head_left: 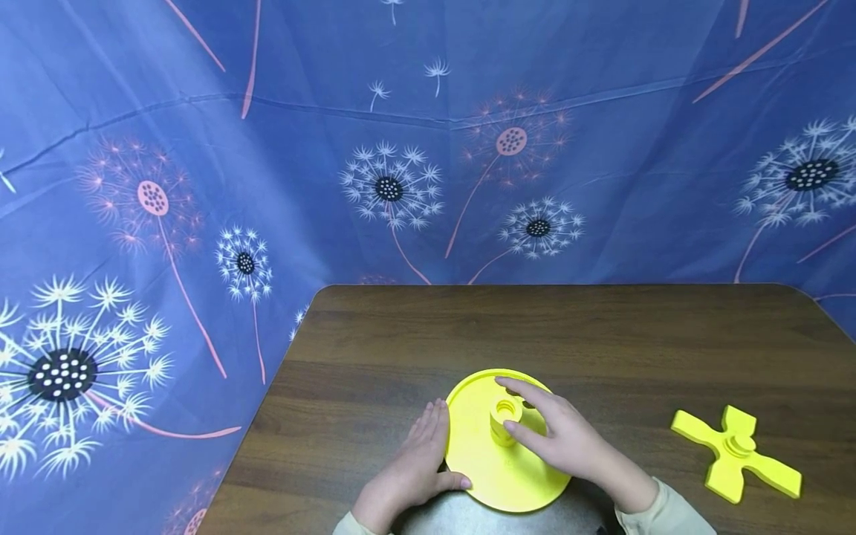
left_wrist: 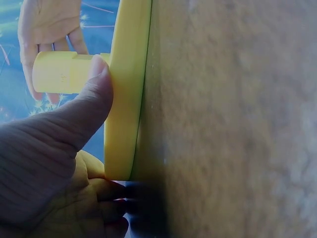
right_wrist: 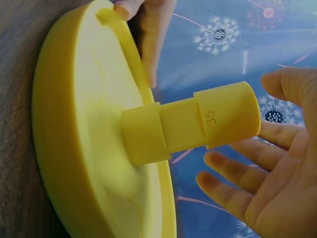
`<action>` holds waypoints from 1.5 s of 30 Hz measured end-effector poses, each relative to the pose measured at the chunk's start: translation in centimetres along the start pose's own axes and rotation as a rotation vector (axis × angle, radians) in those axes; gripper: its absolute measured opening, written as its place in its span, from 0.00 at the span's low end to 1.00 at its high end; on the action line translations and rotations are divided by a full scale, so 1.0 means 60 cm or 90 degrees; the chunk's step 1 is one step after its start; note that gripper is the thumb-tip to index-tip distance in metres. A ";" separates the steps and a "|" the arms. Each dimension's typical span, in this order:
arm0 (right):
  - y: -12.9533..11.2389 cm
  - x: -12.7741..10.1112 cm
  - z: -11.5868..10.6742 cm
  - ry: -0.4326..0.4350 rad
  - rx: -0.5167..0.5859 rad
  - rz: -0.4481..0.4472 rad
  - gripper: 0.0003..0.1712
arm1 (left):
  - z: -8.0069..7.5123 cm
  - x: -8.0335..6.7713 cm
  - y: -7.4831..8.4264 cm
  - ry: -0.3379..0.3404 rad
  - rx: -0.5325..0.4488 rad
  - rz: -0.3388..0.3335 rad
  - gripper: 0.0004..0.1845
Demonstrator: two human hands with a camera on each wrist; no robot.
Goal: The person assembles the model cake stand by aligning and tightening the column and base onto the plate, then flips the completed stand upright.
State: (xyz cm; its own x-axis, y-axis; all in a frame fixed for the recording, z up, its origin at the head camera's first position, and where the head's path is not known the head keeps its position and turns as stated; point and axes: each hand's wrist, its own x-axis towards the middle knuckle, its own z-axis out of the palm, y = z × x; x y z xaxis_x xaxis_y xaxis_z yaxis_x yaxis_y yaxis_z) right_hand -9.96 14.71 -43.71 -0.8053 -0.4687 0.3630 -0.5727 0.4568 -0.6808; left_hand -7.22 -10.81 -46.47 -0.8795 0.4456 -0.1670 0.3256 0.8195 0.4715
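Note:
A round yellow base (head_left: pixel 515 475) with a raised rim lies on the table. From its middle rises a hollow yellow post (right_wrist: pixel 181 124), its upper part marked 35 and ridged inside the top. At the base's left edge, my left hand (head_left: pixel 417 457) holds the rim: the thumb (left_wrist: pixel 101 74) lies over it and the fingers rest along the side. My right hand (head_left: pixel 568 435) is spread around the top of the post, thumb and fingers apart; the right wrist view shows a gap between thumb and post.
To the right on the brown wooden table (head_left: pixel 374 327) lies a yellow four-armed cross piece (head_left: pixel 725 457) with a round ridged stub in its middle. Behind the table hangs a blue cloth (head_left: pixel 301 171) with dandelion print.

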 end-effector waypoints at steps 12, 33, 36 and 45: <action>0.009 -0.001 -0.009 -0.038 0.028 -0.017 0.24 | -0.004 -0.001 0.002 -0.004 0.001 0.002 0.59; 0.001 -0.003 0.013 0.073 -0.016 0.044 0.21 | -0.002 -0.002 0.001 -0.005 0.003 -0.001 0.59; 0.001 -0.005 0.016 0.094 -0.036 0.037 0.22 | -0.002 -0.002 0.001 -0.006 0.005 -0.001 0.59; -0.004 -0.005 0.021 0.122 -0.082 0.051 0.24 | -0.003 -0.001 0.002 -0.005 -0.009 0.001 0.59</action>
State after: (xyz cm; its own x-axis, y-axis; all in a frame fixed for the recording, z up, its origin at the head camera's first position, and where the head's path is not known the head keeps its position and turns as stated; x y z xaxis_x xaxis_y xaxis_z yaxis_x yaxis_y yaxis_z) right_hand -9.38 13.81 -44.49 -0.8566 -0.2798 0.4335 -0.5100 0.5857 -0.6299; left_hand -7.17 -10.81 -46.24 -0.8761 0.4502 -0.1728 0.3223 0.8132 0.4847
